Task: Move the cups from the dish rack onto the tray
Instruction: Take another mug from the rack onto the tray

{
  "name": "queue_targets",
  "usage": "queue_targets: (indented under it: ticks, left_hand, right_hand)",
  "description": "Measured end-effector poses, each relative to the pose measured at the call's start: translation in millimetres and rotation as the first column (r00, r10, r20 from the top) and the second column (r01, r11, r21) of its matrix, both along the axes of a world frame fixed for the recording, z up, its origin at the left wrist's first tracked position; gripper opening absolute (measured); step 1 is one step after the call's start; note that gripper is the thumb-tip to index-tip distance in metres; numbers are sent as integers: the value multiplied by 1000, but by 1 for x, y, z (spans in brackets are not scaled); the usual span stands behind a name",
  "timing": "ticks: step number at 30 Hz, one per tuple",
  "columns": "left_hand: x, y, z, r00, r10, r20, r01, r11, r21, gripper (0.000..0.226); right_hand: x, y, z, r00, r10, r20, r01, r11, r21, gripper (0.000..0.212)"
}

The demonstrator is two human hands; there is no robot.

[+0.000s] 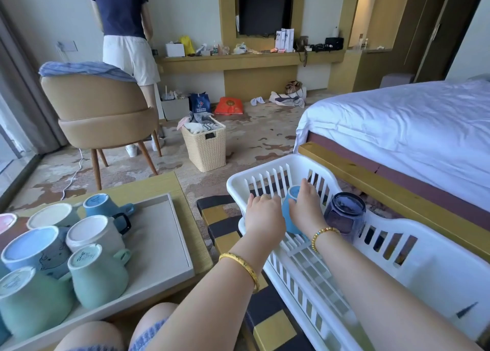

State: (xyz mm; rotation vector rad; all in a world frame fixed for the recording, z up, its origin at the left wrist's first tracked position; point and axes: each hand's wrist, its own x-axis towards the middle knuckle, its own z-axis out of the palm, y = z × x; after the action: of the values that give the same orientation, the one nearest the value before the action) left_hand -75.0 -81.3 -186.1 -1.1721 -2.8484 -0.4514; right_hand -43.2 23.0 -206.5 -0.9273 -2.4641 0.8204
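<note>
The blue cup stands upside down inside the white dish rack, and you have both hands on it — your left hand against its left side, your right hand against its right side. Your fingers curve around the cup's wall, so the cup sits pressed between the two hands; how tightly you cannot tell from here. Just to the right of it in the same rack stands a dark purple glass jar, also upside down, close to your right wrist, which wears a beaded bracelet. A gold bangle circles your left wrist.

The rack rests on a checked black-and-yellow stool, beside the wooden frame of the bed. To your left the tray lies on the table, already carrying a cluster of upturned mugs — blue, white and pale green — crowded into its left half.

Farther off, a wicker basket of laundry sits on the carpet, a tan chair stands near the window, and a person stands with their back turned.
</note>
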Motion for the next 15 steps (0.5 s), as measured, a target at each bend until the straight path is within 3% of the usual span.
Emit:
queue_targets:
  ticks: [4,7,10,15]
  left_hand:
    - [-5,1,-2,1000,7,10,-8,998,65,39]
    - [-6,-1,-4,1000,4,11,-5,996,91,43]
    - [-6,-1,-5,1000,1,-6,-1,997,81,45]
    - [-5,-2,-7,1000,4,3,-4,997,82,41]
  right_hand:
    - [-5,7,-2,998,-64,-25,60,987,-146,71]
    - [-5,11,-4,993,-118,-12,114,979,-167,62]
    - [-3,13,-6,992,-108,-66,82,947,-309,59]
    - [-2,2,-11,990,-10,-142,-13,987,-159,47]
